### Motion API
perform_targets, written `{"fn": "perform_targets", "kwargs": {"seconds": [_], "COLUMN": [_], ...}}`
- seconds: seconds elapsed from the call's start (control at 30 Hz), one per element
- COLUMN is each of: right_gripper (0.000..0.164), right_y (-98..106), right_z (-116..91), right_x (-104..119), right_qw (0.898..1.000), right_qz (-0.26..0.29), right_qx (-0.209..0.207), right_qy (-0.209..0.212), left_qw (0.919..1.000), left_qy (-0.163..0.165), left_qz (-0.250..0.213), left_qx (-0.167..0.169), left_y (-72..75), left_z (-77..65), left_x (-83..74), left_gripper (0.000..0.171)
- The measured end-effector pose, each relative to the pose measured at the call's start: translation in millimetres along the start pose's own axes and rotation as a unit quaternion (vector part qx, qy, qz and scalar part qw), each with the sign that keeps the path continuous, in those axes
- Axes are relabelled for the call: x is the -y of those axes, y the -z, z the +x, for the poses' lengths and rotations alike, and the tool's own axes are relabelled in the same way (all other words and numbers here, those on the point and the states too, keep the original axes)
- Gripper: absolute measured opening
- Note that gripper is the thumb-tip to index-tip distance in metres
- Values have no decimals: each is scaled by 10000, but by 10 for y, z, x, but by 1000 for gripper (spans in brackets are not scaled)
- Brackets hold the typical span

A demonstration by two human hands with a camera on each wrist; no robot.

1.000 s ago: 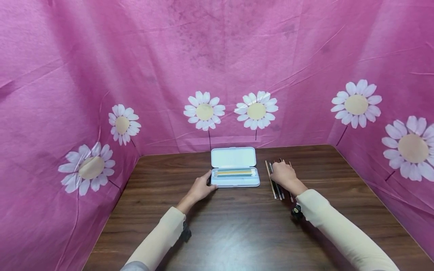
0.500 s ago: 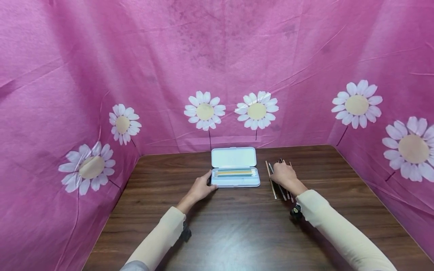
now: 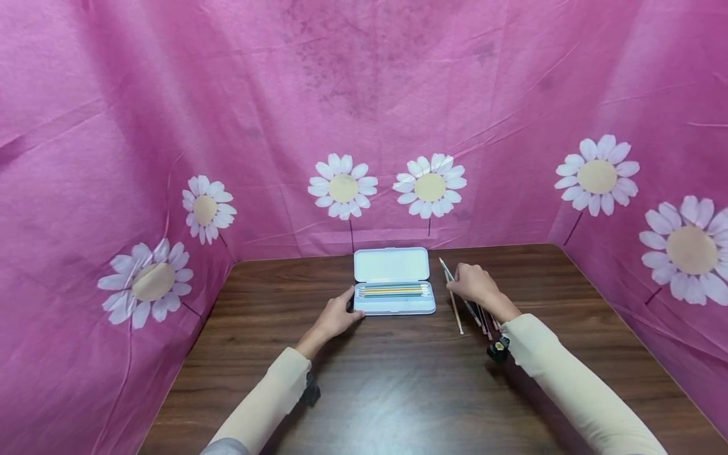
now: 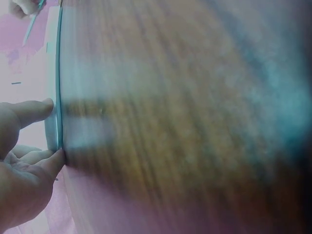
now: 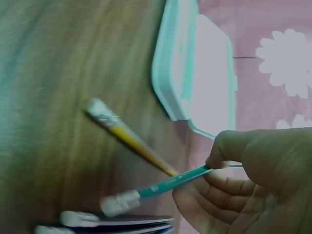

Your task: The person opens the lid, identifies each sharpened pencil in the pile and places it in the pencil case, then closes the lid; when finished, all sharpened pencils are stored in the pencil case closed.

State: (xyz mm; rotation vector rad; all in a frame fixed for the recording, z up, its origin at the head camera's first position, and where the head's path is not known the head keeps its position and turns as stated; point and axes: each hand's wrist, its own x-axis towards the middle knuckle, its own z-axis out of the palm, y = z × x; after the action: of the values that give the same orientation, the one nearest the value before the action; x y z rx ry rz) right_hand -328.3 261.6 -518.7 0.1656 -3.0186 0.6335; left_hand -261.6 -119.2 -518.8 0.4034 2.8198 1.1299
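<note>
A white pencil case [image 3: 391,264] stands open on the table, lid tipped back, with several yellow and green pencils [image 3: 394,290] lying in its tray. My left hand [image 3: 335,317] grips the case's left end, thumb at the front corner. To the right of the case, my right hand [image 3: 478,285] pinches a green pencil [image 5: 168,185] between thumb and fingers, its white eraser end toward the wrist camera. A yellow pencil [image 5: 130,140] lies on the table beside the hand. Several dark pencils [image 5: 122,222] lie under the right hand, partly hidden by it.
The wooden table [image 3: 375,385] ends at its back edge just behind the case. Pink cloth [image 3: 375,95] printed with white daisies hangs around the back and both sides.
My right hand has drawn the green pencil out from the group, and its tip now points up and left across the yellow pencil. The left hand and the case have stayed put.
</note>
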Motion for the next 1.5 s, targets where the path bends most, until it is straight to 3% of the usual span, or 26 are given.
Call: {"fn": "perform_targets", "kwargs": {"seconds": [0.1,0.23,0.5,0.67,1.07,1.23,1.5], "right_gripper": [15,11,13,12,10,14,18], "right_y": [116,428,520,526,407,299,103], "right_z": [-35,-210,-140,-53,142,219,301], "right_x": [125,541,969,1201,1730,1806,1794], "right_qw": [9995,9982,9942,9876,9708,9628,9638], "right_qz": [182,364,-72,-343,-966,-1194,-1234], "right_qx": [-73,231,237,371,1118,1497,1595], "right_qy": [247,411,1051,1490,1889,1907,1742], "left_qw": [10000,10000,10000,10000,10000,9999,9999], "left_qy": [-16,-25,-49,-36,-87,-107,-103], "left_qz": [0,-42,8,27,35,-9,-62], "left_qx": [-20,-19,-10,13,-10,19,26], "left_y": [3,8,-5,-13,-4,-6,6], "left_z": [-10,-24,-12,-15,-18,-10,-1], "left_x": [5,10,41,43,43,47,21], "left_gripper": [76,76,77,77,77,76,76]}}
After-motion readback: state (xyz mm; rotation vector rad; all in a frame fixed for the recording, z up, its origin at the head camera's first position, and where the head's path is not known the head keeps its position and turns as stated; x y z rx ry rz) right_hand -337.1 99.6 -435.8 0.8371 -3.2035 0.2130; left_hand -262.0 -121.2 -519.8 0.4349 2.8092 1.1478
